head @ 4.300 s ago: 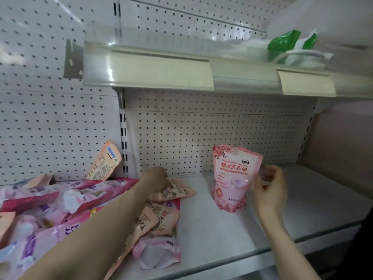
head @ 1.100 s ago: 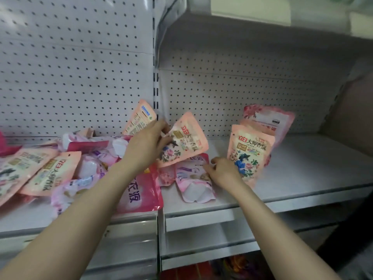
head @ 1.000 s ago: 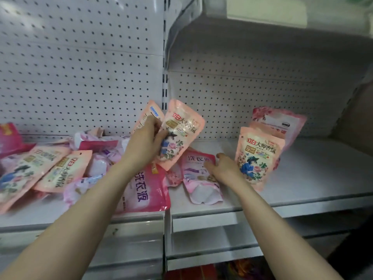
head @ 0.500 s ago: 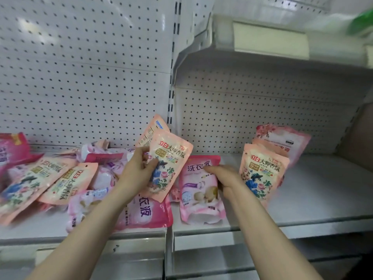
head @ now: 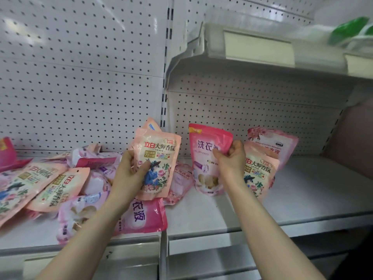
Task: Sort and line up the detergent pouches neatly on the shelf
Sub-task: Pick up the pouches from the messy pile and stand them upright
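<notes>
your left hand [head: 129, 174] pinching a peach floral plastic pouch [head: 159, 164] at its 3 o'clock, right hand [head: 232, 158] gripping a pink plastic pouch [head: 203, 156] at its 9 o'clock, lettering partly hidden

Upright pink pouches [head: 210, 158], jumbled pile [head: 50, 188]

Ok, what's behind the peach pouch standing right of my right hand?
A rose-print pouch, upright; only its top and right edge show. The peach pouch covers the rest.

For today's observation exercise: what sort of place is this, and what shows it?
Probably a shop: a metal shelf with a pegboard back, label holders on the shelf above, and heaps of detergent pouches, one peach pouch printed with a price.
</notes>
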The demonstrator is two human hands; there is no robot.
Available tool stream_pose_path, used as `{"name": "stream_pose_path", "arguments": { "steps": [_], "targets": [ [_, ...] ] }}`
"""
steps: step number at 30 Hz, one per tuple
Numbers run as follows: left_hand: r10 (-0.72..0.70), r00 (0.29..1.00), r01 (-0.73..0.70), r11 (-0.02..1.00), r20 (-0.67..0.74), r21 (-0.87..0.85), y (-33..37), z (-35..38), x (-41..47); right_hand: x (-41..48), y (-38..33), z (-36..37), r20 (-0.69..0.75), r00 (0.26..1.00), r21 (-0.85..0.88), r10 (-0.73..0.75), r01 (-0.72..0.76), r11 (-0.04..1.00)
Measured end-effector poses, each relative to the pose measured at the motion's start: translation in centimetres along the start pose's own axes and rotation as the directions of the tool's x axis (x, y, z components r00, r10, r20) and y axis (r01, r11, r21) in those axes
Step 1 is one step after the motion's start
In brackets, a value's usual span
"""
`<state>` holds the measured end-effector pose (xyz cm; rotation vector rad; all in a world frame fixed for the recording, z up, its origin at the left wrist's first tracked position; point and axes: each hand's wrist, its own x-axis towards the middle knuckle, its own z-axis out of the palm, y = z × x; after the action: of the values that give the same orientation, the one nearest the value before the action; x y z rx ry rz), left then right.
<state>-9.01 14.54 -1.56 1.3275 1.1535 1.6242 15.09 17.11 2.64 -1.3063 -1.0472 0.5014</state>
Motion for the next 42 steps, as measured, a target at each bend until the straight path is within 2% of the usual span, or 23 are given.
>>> {"name": "stream_pose_path", "arguments": {
  "steps": [4, 11, 14, 18, 23, 25, 28, 29, 30, 32, 34, 35, 37, 38, 40, 42],
  "targets": [
    [0.012, 1.0, -0.012, 1.0, 0.007, -0.007, 0.0, 0.3, -0.3, -0.2, 0.7, -0.5, -0.085, 0.992, -0.153, -0.094, 0.08, 0.985],
    [-0.02, 0.995, 0.026, 0.998, 0.096, -0.055, 0.2, 1.8, -0.5, -0.9, -0.5, -1.5, -0.083, 0.95, -0.322, -0.3, 0.259, 0.911],
    [-0.025, 0.99, 0.036, 0.996, 0.141, -0.077, 0.3, 2.5, -0.7, -0.4, -1.3, -2.0, -0.072, 0.929, -0.457, -0.364, 0.294, 0.84],
    [-0.028, 0.982, 0.043, 0.996, 0.187, -0.078, 0.3, 2.8, -0.8, 0.3, -2.3, -2.6, -0.034, 0.9, -0.645, -0.435, 0.313, 0.697],
    [-0.045, 0.972, 0.066, 0.994, 0.229, -0.085, 0.4, 3.1, -0.9, -0.6, -2.7, -3.0, 0.078, 0.88, -0.727, -0.468, 0.372, 0.578],
    [-0.049, 0.968, 0.073, 0.993, 0.246, -0.091, 0.2, 3.2, -1.0, -1.5, -2.9, -3.3, 0.088, 0.836, -0.707, -0.541, 0.435, 0.557],
    [-0.051, 0.953, 0.084, 0.991, 0.297, -0.1, 0.2, 3.5, -1.2, -3.9, -3.7, -3.0, 0.041, 0.705, -0.62, -0.708, 0.573, 0.535],
    [-0.045, 0.946, 0.087, 0.989, 0.32, -0.118, 0.2, 3.7, -1.4, -4.7, -3.9, -2.8, 0.076, 0.711, -0.6, -0.699, 0.592, 0.538],
    [-0.035, 0.939, 0.087, 0.986, 0.341, -0.14, 0.3, 3.9, -1.6, -5.4, -4.1, -2.5, 0.139, 0.75, -0.584, -0.647, 0.589, 0.558],
    [-0.008, 0.925, 0.073, 0.985, 0.381, -0.157, 0.5, 4.4, -1.9, -6.2, -4.1, -2.3, 0.271, 0.856, -0.531, -0.44, 0.514, 0.674],
    [0.013, 0.903, 0.039, 0.993, 0.429, -0.111, 0.6, 4.6, -2.3, -6.4, -4.2, -2.5, 0.287, 0.924, -0.438, -0.252, 0.36, 0.824],
    [0.033, 0.893, -0.011, 0.999, 0.448, -0.052, 0.6, 4.5, -2.4, -6.2, -4.1, -2.8, 0.254, 0.941, -0.421, -0.225, 0.317, 0.85],
    [0.124, 0.876, -0.209, 0.968, 0.467, 0.136, 0.5, 3.8, -2.3, -5.7, -3.8, -3.7, 0.179, 0.952, -0.481, -0.247, 0.304, 0.823],
    [0.177, 0.866, -0.316, 0.919, 0.469, 0.237, 0.4, 3.2, -2.3, -5.5, -3.7, -4.2, 0.15, 0.949, -0.53, -0.278, 0.315, 0.787],
    [0.254, 0.844, -0.46, 0.795, 0.473, 0.395, 0.3, 1.6, -2.0, -5.1, -3.4, -5.0, 0.126, 0.932, -0.601, -0.34, 0.344, 0.722],
    [0.271, 0.824, -0.54, 0.642, 0.498, 0.544, 0.1, -0.2, -1.9, -4.8, -2.6, -5.4, 0.114, 0.932, -0.646, -0.344, 0.333, 0.687]
  ]
}}
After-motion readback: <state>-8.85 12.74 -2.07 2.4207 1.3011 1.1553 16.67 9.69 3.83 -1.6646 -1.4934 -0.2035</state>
